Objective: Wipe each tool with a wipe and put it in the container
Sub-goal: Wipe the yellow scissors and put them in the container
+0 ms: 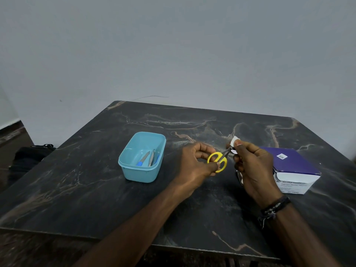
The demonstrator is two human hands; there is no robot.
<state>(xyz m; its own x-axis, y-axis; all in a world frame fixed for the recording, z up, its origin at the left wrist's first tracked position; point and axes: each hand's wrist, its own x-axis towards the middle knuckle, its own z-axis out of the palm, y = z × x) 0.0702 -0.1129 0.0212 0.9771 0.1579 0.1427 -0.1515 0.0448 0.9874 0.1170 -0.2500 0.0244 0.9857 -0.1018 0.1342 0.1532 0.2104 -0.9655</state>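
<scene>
Wiping one scissors (219, 159) (two hands); container (134, 174) holding tools.

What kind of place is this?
Probably a plain room at home or in a small clinic: a dark marble-look table against a bare wall, with a box of alcohol swabs.

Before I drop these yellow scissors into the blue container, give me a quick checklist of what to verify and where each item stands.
1. Scissors held firmly: ok, the left hand grips the yellow scissors by the handles.
2. Wipe on the blades: ok, the right hand pinches the white wipe at the blade tips.
3. Blades fully wiped: cannot tell.
4. Room in the blue container: ok, only a few tools lie along its right side.
5. Path to the container: ok, bare table between it and the hands.
6. Swab box out of the way: ok, on the right.
</scene>
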